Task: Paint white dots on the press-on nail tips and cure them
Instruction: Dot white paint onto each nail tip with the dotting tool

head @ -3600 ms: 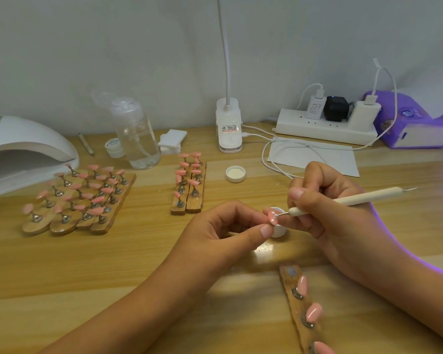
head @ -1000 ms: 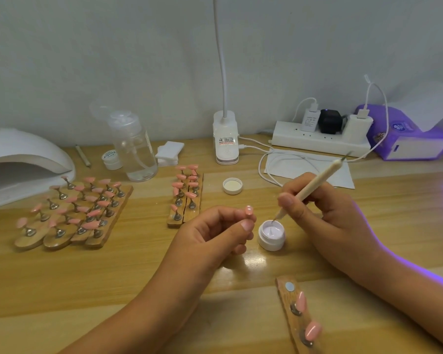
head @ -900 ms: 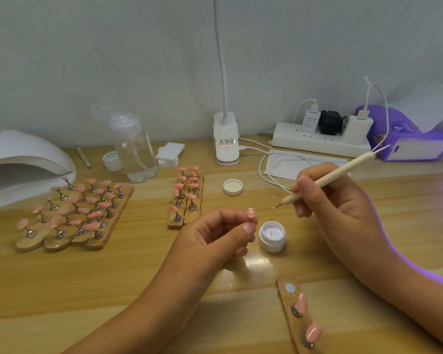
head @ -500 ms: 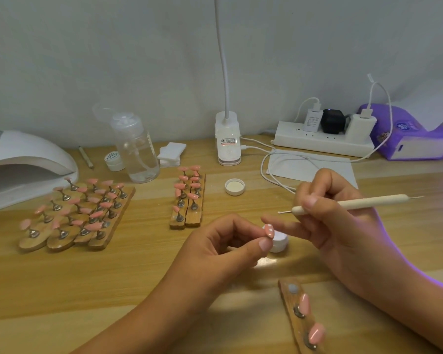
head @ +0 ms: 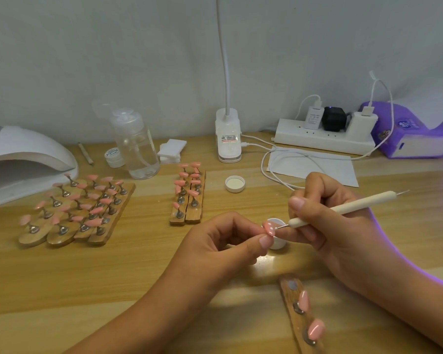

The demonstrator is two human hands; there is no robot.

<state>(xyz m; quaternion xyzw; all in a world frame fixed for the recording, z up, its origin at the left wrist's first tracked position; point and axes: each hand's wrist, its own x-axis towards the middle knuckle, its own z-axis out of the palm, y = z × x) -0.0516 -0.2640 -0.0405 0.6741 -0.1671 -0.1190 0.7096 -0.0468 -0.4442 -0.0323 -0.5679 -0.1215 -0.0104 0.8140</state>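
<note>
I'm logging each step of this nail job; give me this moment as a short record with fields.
left hand: pinches a pink nail tip
right hand: holds the dotting tool like a pen, metal point at the nail tip
gel pot: open, behind the held tip, partly hidden
lid: lying apart, further back
near holder: wooden strip with two pink tips and one bare stud
curing lamp: far left, away from both hands
stage: dotting, not yet curing

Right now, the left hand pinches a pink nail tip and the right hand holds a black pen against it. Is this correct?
One detail is wrong: the pen is white, not black, as the head view shows. The left hand does pinch a pink nail tip, and the right hand holds the pen against it.
</note>
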